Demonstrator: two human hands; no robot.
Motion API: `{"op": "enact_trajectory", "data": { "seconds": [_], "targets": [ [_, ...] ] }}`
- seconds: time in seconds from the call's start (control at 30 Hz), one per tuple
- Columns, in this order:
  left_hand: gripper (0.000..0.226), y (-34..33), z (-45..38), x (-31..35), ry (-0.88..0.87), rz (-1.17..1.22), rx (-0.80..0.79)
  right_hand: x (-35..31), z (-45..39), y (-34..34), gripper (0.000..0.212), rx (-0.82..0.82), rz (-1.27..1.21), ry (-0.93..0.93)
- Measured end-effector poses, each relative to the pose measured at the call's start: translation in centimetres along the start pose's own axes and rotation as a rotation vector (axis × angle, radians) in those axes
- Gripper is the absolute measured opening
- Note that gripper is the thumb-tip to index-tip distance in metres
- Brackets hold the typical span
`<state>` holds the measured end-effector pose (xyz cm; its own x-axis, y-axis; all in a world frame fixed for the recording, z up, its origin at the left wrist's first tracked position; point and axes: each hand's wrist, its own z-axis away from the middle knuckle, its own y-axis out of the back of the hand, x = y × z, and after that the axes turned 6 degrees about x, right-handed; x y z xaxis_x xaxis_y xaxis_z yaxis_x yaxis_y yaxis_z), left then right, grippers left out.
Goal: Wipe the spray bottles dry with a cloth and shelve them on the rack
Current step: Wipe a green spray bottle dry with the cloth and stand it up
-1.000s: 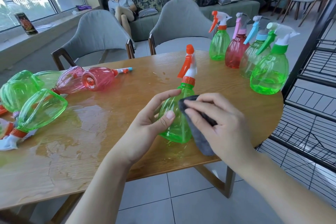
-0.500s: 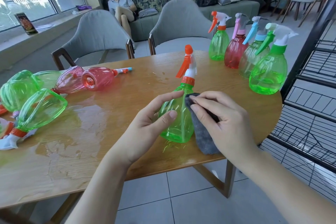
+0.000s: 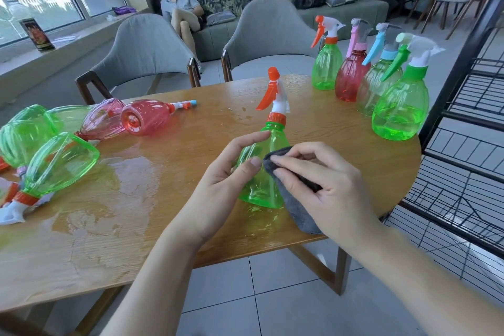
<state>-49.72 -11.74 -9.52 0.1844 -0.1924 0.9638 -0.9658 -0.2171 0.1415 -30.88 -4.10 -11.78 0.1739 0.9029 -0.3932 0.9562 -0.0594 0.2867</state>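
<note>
- The left hand curls its fingers round an upright green plastic spray bottle with an orange trigger at the wooden desk's 6 o'clock edge.
- The right hand has its fingers clamped on a grey cloth, pressed to the bottle's 3 o'clock side.
- 4 upright bottles stand at 2 o'clock.

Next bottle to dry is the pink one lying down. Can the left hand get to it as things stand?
Probably yes, once freed. The left hand now grips the green bottle; bare wet table lies between it and the pink bottle.
</note>
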Motion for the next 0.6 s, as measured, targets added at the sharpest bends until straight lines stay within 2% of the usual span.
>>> {"op": "enact_trajectory", "data": {
  "seconds": [0.1, 0.27, 0.47, 0.6],
  "targets": [
    [0.038, -0.1, 0.0, -0.1, 0.015, 0.013, 0.019, -0.4, 0.5, -0.3, 0.020, -0.031, -0.032, 0.011],
    [0.040, -0.2, -0.1, -0.1, 0.002, -0.003, 0.068, -0.9, 1.4, -0.2, 0.017, -0.185, -0.014, 0.184],
    [0.042, 0.2, -0.1, -0.4, 0.039, 0.090, 0.119, -0.4, 1.7, 0.1, 0.017, -0.144, 0.042, 0.214],
    [0.041, 0.5, 0.0, -0.4, 0.038, 0.124, 0.084, -0.4, 1.7, -0.2, 0.018, -0.132, 0.016, 0.179]
  ]
}}
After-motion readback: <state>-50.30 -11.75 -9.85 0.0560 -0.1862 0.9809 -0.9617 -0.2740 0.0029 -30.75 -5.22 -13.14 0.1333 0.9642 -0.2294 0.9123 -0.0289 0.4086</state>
